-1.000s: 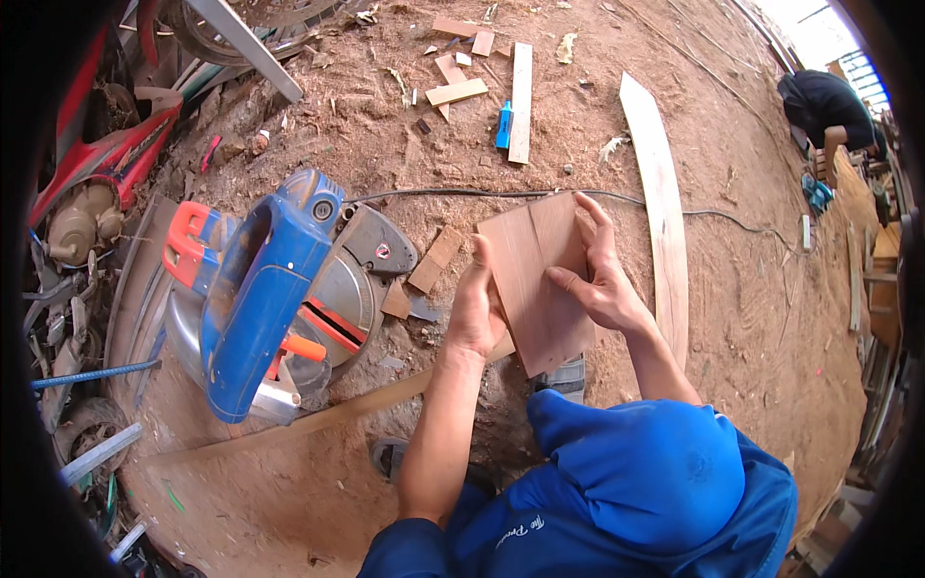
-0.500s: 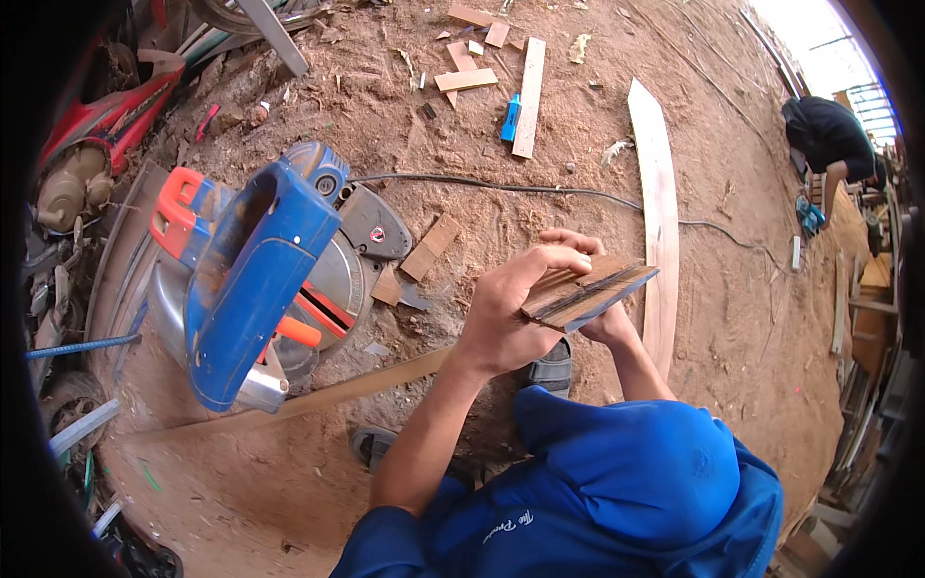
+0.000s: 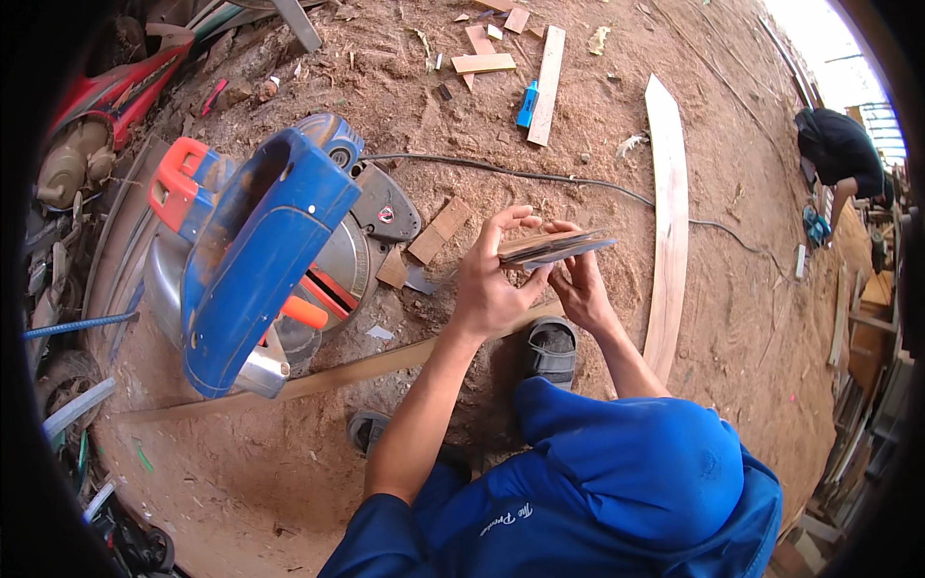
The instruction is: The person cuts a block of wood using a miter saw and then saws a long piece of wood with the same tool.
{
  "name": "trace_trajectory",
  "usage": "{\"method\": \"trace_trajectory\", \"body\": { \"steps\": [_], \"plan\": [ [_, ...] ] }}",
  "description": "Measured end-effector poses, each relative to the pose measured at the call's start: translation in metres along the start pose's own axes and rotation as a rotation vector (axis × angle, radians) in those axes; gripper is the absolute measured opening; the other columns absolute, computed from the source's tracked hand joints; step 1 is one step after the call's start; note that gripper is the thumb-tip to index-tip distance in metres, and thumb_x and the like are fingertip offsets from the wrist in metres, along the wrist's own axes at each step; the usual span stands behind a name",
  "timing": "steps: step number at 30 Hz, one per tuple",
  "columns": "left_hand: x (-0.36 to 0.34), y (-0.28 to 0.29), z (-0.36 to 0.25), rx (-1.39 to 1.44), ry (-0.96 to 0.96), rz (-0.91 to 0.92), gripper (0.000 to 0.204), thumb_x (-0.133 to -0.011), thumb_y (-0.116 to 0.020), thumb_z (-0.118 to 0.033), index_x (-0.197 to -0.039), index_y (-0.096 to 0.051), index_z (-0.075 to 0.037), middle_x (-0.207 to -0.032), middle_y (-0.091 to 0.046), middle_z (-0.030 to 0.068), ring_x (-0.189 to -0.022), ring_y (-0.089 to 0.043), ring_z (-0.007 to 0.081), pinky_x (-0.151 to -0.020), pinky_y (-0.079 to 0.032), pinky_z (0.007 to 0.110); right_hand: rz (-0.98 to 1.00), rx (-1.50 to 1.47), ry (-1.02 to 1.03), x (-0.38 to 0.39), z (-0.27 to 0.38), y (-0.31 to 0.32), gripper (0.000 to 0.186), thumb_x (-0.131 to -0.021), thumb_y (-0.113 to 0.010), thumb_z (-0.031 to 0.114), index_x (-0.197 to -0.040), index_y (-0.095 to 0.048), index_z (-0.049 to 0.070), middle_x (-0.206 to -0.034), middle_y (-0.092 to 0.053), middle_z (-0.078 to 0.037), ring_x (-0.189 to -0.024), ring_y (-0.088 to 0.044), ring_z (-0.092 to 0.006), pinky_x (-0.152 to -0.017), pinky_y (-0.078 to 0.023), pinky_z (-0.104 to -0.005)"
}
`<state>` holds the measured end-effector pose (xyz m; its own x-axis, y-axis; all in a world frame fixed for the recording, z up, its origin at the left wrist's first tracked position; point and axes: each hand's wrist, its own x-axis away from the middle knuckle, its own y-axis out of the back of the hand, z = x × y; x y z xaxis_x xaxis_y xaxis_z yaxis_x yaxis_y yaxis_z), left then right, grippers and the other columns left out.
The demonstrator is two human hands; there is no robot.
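Between my two hands is a short piece of brown wood (image 3: 544, 247) with dark streaks and a bluish-grey lower edge, tilted so that it shows nearly edge-on. It may be more than one thin layer; I cannot tell. My left hand (image 3: 485, 289) grips its left end, thumb below and fingers behind. My right hand (image 3: 584, 292) holds it from the right, fingers bent against its underside. To the left stands a blue mitre saw (image 3: 265, 260) with an orange handle. Beneath my hands a long wooden strip (image 3: 385, 362) lies across the saw's front.
A long pale plank (image 3: 667, 193) lies on the sandy ground to the right. Wood offcuts (image 3: 484, 64), a blue marker (image 3: 527, 104) and a black cable (image 3: 501, 173) lie farther off. Another person (image 3: 836, 154) bends over a tool at far right. Scrap and red bodywork (image 3: 125, 91) crowd the left.
Both hands have moved slightly left and turned the wood from showing its broad streaked face to nearly edge-on. My right hand's fingers have come into view below it.
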<state>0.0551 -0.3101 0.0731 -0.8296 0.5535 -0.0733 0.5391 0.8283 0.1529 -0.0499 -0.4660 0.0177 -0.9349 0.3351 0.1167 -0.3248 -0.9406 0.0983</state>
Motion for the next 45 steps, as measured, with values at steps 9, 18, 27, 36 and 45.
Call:
{"method": "trace_trajectory", "body": {
  "steps": [9,18,27,36,45],
  "plan": [
    [0.015,-0.019,0.040,0.323,-0.247,-0.119,0.083,-0.073,-0.076,0.006,-0.144,-0.036,-0.003,-0.145,-0.047,0.0212,-0.139,-0.048,0.0330,-0.120,-0.034,0.049,-0.017,0.107,0.153,0.000,-0.010,-0.001,0.042,-0.091,-0.062,-0.013,-0.130,-0.052,0.002,-0.133,-0.057,-0.014,-0.133,-0.053,-0.0275,-0.113,-0.042,-0.0409],
    [0.028,0.001,0.041,-0.173,-0.228,-0.195,0.084,-0.071,-0.086,-0.004,-0.142,-0.042,-0.001,-0.141,-0.051,0.0214,-0.137,-0.049,0.0387,-0.117,-0.039,0.049,-0.016,0.051,0.170,0.001,-0.029,0.012,0.036,-0.089,-0.068,-0.008,-0.121,-0.053,0.001,-0.125,-0.065,-0.016,-0.123,-0.060,-0.0253,-0.107,-0.048,-0.0400],
    [0.048,0.017,0.067,-0.210,0.094,-0.205,0.082,-0.079,-0.086,-0.013,-0.147,-0.041,-0.003,-0.144,-0.050,0.0197,-0.136,-0.051,0.0335,-0.110,-0.045,0.045,-0.114,-0.338,-0.036,0.013,-0.050,0.049,0.030,-0.094,-0.070,-0.002,-0.124,-0.064,-0.001,-0.118,-0.071,-0.014,-0.116,-0.067,-0.0268,-0.106,-0.052,-0.0450],
    [0.042,0.021,0.066,0.160,0.110,-0.164,0.048,-0.090,-0.080,-0.014,-0.134,-0.063,-0.003,-0.121,-0.073,0.0127,-0.108,-0.071,0.0208,-0.093,-0.057,0.033,-0.088,-0.643,-0.231,0.017,-0.019,0.028,0.017,-0.094,-0.073,0.005,-0.111,-0.071,0.001,-0.115,-0.073,-0.013,-0.116,-0.068,-0.0289,-0.110,-0.050,-0.0547],
    [0.035,0.022,0.062,-0.103,-0.156,-0.318,0.031,-0.093,-0.075,-0.011,-0.124,-0.072,-0.007,-0.116,-0.075,0.0127,-0.101,-0.073,0.0238,-0.086,-0.057,0.034,-0.074,-0.719,-0.339,0.024,-0.029,0.015,0.034,-0.096,-0.072,0.010,-0.128,-0.061,0.006,-0.126,-0.068,-0.010,-0.121,-0.064,-0.0278,-0.108,-0.050,-0.0530]
  ]
}}
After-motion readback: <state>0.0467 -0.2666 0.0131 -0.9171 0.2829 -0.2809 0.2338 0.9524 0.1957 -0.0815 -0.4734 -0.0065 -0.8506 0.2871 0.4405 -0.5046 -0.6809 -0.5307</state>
